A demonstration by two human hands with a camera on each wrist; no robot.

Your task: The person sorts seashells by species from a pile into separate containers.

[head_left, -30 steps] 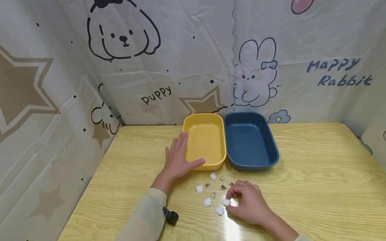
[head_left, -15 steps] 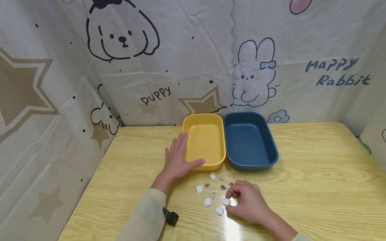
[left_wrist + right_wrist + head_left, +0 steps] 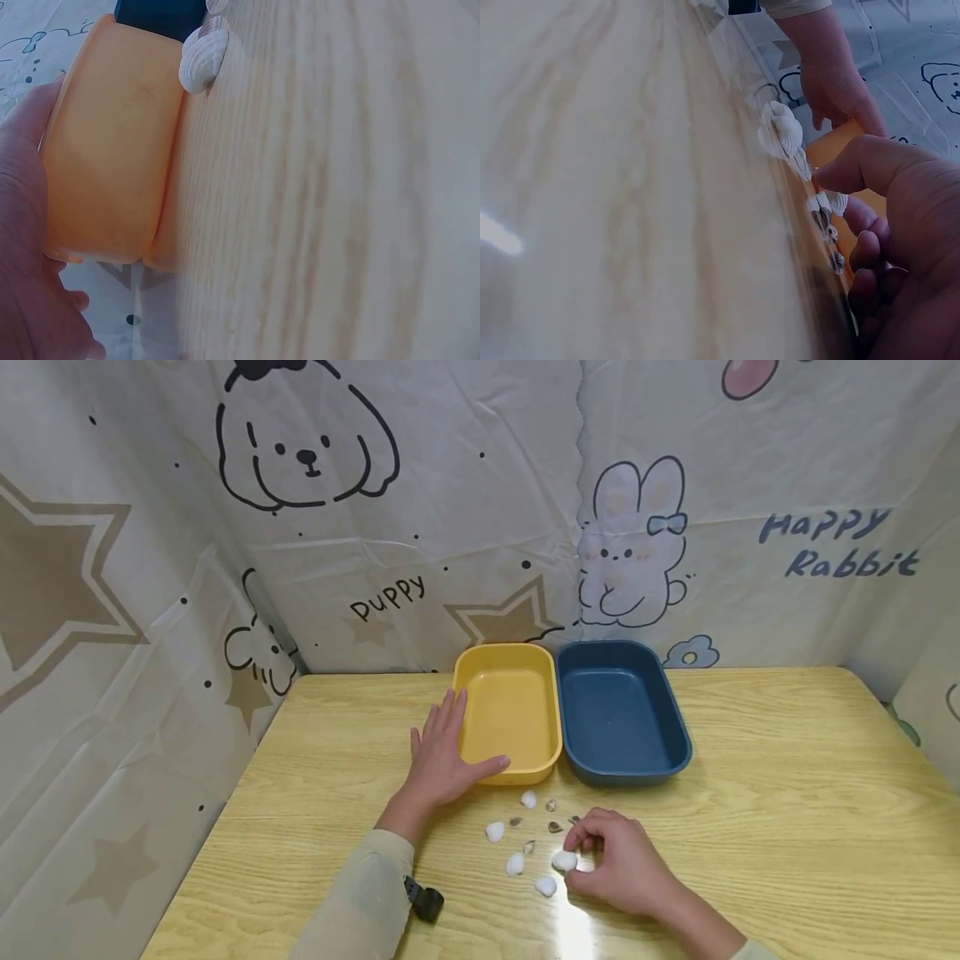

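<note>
In the head view my left hand [image 3: 441,767] rests along the left side of a yellow tray [image 3: 517,714], fingers straight and spread, thumb over its near rim. Its palm lies beside the tray wall in the left wrist view. My right hand [image 3: 622,870] is low over the table, its thumb and index finger pinching a white seashell [image 3: 564,861] at the tips. Around it lie other white seashells, one [image 3: 546,886] just in front and one [image 3: 514,864] to the left. Several small brown shells, such as this dark shell [image 3: 555,827], are scattered between the hand and the trays.
A dark blue tray [image 3: 622,722] stands against the yellow one on its right, nothing inside either. Both are near the back of the wood-grain table [image 3: 787,793]. A printed cloth [image 3: 480,485] hangs behind. A black device [image 3: 425,900] is strapped at the left wrist.
My right hand has shifted very slightly to the right, and the white seashell at its fingertips has moved and turned a little with it. The left hand has stayed put.
</note>
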